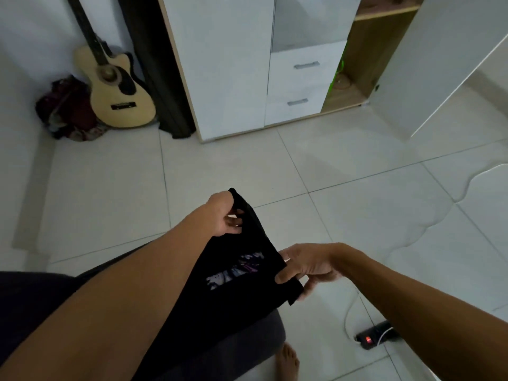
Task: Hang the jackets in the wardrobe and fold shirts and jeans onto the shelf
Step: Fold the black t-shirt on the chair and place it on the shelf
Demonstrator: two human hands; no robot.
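Note:
A black shirt [242, 273] with a pale printed graphic hangs in front of me, low in the middle of the head view. My left hand [226, 215] grips its upper corner with curled fingers. My right hand [305, 266] pinches the shirt's right edge between thumb and fingers. The white wardrobe [228, 67] stands across the floor at the top, its right door [439, 64] swung open onto a wooden compartment with a shelf [384, 13].
A guitar [118, 86] leans in the far left corner beside a heap of dark clothes [68, 108]. A black power strip [376, 335] with a white cable lies on the tiles at lower right. A white bed edge [483, 215] fills the right side.

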